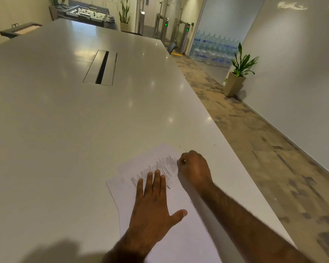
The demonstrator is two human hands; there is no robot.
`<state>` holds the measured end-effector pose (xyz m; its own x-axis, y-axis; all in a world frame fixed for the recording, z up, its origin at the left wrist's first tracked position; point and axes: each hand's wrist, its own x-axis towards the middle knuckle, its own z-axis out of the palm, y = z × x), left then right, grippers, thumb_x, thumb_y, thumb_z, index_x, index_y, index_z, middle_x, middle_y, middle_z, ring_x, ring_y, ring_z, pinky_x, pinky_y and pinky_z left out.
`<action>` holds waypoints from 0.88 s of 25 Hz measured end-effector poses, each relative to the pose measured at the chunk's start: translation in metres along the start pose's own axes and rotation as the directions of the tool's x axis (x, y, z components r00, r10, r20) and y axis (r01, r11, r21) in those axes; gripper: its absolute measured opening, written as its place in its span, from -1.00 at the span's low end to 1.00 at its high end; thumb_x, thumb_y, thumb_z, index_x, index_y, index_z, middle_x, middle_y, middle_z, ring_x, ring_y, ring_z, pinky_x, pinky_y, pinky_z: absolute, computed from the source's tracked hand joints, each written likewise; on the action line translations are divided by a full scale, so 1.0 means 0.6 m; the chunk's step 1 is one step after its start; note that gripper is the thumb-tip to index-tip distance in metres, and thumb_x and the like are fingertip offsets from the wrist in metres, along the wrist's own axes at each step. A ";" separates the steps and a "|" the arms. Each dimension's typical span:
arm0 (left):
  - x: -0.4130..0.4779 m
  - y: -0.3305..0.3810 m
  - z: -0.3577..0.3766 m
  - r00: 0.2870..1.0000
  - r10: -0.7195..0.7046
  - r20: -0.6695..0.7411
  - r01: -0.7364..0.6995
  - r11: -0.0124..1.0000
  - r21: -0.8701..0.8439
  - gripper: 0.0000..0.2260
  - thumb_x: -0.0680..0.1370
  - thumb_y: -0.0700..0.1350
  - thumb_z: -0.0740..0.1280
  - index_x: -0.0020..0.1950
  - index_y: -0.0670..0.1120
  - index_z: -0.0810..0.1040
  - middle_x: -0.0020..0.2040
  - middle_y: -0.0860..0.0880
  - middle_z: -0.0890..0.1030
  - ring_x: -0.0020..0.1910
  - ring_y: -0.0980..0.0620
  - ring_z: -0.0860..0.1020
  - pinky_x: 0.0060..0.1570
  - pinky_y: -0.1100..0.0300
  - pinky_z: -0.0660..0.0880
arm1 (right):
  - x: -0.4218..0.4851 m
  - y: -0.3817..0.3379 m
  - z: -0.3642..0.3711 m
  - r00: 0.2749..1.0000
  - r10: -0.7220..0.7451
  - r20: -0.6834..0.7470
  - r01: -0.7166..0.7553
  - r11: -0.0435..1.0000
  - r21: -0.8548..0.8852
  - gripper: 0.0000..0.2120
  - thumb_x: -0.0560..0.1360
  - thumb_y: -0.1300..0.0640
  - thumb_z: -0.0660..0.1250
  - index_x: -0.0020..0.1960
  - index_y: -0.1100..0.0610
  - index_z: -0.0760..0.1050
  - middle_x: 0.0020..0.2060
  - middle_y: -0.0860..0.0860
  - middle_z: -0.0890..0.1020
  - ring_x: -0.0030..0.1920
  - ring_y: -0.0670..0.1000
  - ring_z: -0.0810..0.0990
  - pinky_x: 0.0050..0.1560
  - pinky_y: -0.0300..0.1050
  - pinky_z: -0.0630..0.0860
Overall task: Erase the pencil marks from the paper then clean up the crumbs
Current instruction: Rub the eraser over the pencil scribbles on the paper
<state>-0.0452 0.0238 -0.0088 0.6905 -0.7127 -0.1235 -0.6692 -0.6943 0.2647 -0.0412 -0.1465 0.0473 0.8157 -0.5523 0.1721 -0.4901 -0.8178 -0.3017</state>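
As left fingers [152,184] press paper [180,236], right fingers [185,156] curled

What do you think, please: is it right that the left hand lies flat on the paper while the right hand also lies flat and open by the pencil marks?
Not quite. The head view shows the right hand curled, pinching a small object at the pencil marks; the left hand does lie flat on the paper.

Glossy, smooth white surface [84,130] catching the ceiling lights; matt white paper [179,234] lying flat on it, grey pencil marks [160,168] smudgy; brushed-metal cable hatch [112,67] set in.
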 end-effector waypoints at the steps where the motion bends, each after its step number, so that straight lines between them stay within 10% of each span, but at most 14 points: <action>1: -0.002 0.001 -0.001 1.000 0.013 -0.014 -0.013 1.000 0.004 0.06 0.19 0.60 -0.53 0.51 -0.05 -0.53 0.56 -0.06 -0.50 0.57 -0.17 -0.43 0.54 -0.24 -0.30 | 0.016 0.001 -0.005 1.000 0.025 0.003 -0.025 0.999 0.044 -0.83 0.51 0.20 0.36 -0.21 0.10 0.68 -0.29 0.00 0.66 -0.29 -0.06 0.61 -0.29 -0.26 0.44; 6: 0.001 -0.001 0.010 0.999 0.036 -0.039 -0.040 0.996 -0.084 0.03 0.48 0.59 -0.15 0.60 -0.18 0.28 0.62 -0.22 0.17 0.58 -0.28 0.20 0.47 -0.28 0.05 | -0.099 -0.007 0.007 0.994 -0.077 0.073 0.073 0.996 0.056 -0.81 0.57 0.11 0.33 -0.15 0.05 0.69 -0.24 -0.04 0.64 -0.28 -0.09 0.56 -0.21 -0.35 0.45; 11: -0.003 0.001 0.005 0.996 0.003 -0.088 -0.004 1.000 -0.008 0.02 0.34 0.62 -0.31 0.55 -0.04 -0.45 0.56 -0.06 -0.46 0.58 -0.17 -0.40 0.54 -0.24 -0.35 | -0.016 0.016 -0.004 0.999 0.022 -0.030 -0.022 1.000 0.018 -0.84 0.57 0.12 0.35 -0.12 0.08 0.69 -0.22 -0.03 0.65 -0.29 -0.10 0.58 -0.19 -0.28 0.54; 15: -0.003 0.004 0.002 1.000 0.031 0.005 -0.031 0.996 -0.082 0.01 0.48 0.59 -0.11 0.61 -0.17 0.28 0.62 -0.21 0.19 0.58 -0.27 0.21 0.48 -0.28 0.05 | -0.061 -0.013 0.012 1.000 -0.023 0.008 0.022 0.996 0.087 -0.84 0.57 0.13 0.34 -0.11 0.07 0.69 -0.22 -0.03 0.64 -0.27 -0.10 0.55 -0.14 -0.26 0.53; 19: 0.003 0.000 0.002 0.995 0.040 -0.096 -0.037 0.999 0.025 0.06 0.35 0.63 -0.36 0.63 -0.07 -0.23 0.63 -0.13 -0.23 0.62 -0.24 -0.19 0.56 -0.22 -0.23 | -0.058 -0.009 0.027 0.988 -0.151 -0.020 0.150 0.989 -0.012 -0.82 0.54 0.16 0.33 -0.20 0.07 0.65 -0.30 -0.02 0.61 -0.27 -0.06 0.51 -0.18 -0.15 0.54; 22: 0.002 0.000 0.012 0.999 0.035 -0.026 -0.037 0.998 -0.060 0.03 0.46 0.62 -0.09 0.58 -0.17 0.33 0.59 -0.19 0.27 0.55 -0.28 0.26 0.49 -0.14 0.04 | 0.017 0.006 0.007 0.999 -0.022 -0.045 0.024 0.998 0.050 -0.87 0.51 0.18 0.38 -0.14 0.11 0.70 -0.23 0.00 0.69 -0.22 -0.03 0.59 -0.10 -0.12 0.59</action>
<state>-0.0462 0.0222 -0.0156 0.6736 -0.7337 -0.0892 -0.6763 -0.6605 0.3262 -0.0334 -0.1540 0.0438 0.8117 -0.5409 0.2203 -0.4543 -0.8218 -0.3439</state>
